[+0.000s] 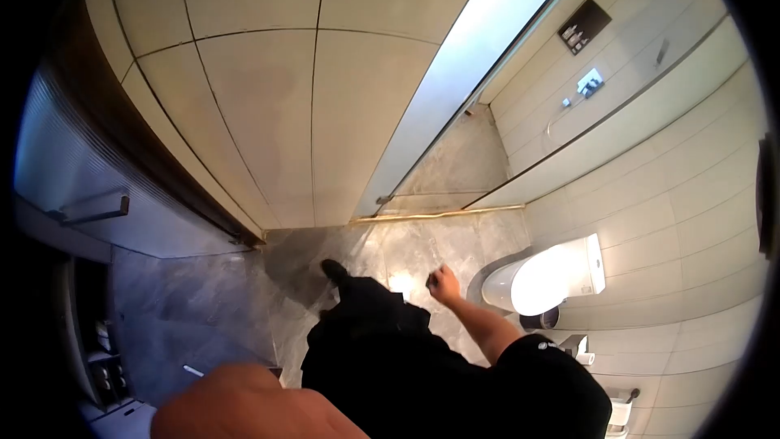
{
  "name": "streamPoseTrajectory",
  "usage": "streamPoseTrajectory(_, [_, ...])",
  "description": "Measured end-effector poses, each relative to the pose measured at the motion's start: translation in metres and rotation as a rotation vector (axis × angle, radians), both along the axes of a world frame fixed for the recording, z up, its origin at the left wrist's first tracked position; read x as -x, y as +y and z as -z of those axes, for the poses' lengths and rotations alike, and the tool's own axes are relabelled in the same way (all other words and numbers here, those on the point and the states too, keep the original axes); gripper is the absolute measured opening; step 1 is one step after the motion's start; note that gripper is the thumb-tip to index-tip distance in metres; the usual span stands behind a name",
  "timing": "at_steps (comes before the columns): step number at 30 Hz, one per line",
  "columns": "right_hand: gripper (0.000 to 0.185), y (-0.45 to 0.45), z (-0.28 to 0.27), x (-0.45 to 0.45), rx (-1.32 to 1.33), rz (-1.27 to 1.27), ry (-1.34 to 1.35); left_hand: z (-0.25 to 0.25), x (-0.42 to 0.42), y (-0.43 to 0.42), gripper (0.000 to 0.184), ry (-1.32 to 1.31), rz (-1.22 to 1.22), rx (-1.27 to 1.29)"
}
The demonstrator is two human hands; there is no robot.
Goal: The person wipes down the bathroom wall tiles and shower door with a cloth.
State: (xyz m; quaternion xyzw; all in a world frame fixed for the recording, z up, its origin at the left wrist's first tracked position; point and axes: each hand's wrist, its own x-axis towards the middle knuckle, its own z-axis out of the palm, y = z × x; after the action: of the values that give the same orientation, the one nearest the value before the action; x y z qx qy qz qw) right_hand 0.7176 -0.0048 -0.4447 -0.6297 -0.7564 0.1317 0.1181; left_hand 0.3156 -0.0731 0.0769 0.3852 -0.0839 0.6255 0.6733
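My right hand [443, 284] hangs in front of my dark clothes, above the grey tiled floor. Its fingers are curled round a small dark object [431, 281], too small to name. The white toilet [536, 280] is the large thing closest to that hand, a little to its right, and they are apart. Of my left side only a bent bare arm [244, 402] shows, large and close at the bottom edge. The left hand itself lies outside the picture.
Ahead is a glass shower door [455, 97], with a wall niche [583, 26] holding bottles beyond it. A ribbed glass door with a dark handle [97, 210] stands at left. Right of me are a bin [540, 319] and a toilet roll [587, 358]. Dark shelves [101, 341] stand lower left.
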Motion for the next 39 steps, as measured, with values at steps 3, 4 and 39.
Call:
streamPoseTrajectory(3, [0.01,-0.043,-0.021,-0.016,0.121,0.158,-0.023,0.004,0.003,-0.004,0.017,0.039,0.068,0.043])
streamPoseTrajectory(4, [0.01,-0.053,-0.023,-0.023,0.116,0.17,-0.033,0.008,0.009,0.002,0.016,0.034,0.148,-0.007])
streamPoseTrajectory(39, [0.05,0.138,-0.248,0.017,0.792,-0.009,1.838,0.246,-0.223,0.175,0.061,0.794,-0.336,0.712])
